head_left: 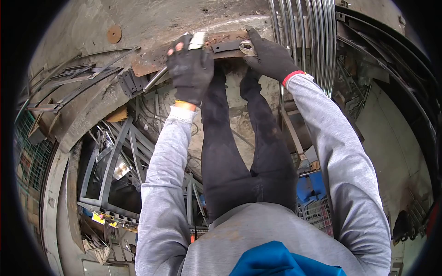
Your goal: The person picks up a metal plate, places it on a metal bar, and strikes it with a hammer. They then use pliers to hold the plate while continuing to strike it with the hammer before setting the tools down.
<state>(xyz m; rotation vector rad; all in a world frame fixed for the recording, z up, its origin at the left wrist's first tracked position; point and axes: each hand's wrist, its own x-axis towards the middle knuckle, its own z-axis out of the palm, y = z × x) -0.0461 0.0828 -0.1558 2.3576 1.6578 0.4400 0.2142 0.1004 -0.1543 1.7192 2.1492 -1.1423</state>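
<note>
My left hand [189, 76], in a black glove with bare fingertips showing, is closed around a tool that looks like a hammer. Its round metal handle [155, 79] sticks out at the lower left, and a bright pale head [197, 40] shows above the knuckles. My right hand [271, 54], also gloved, is closed on silver pliers [247, 47], mostly hidden by the glove. The pliers' jaws meet the right end of a short dark flat bar [226, 47] with holes. This bar lies on a rusty steel plate [147, 63].
Several shiny metal tubes [317, 41] lie right of my right hand. Stacked dark brackets [131, 83] sit left of the plate. A rusty disc [114, 34] lies farther off. Grey metal frames [110, 170] stand at lower left, and a blue object [311, 186] is beside my leg.
</note>
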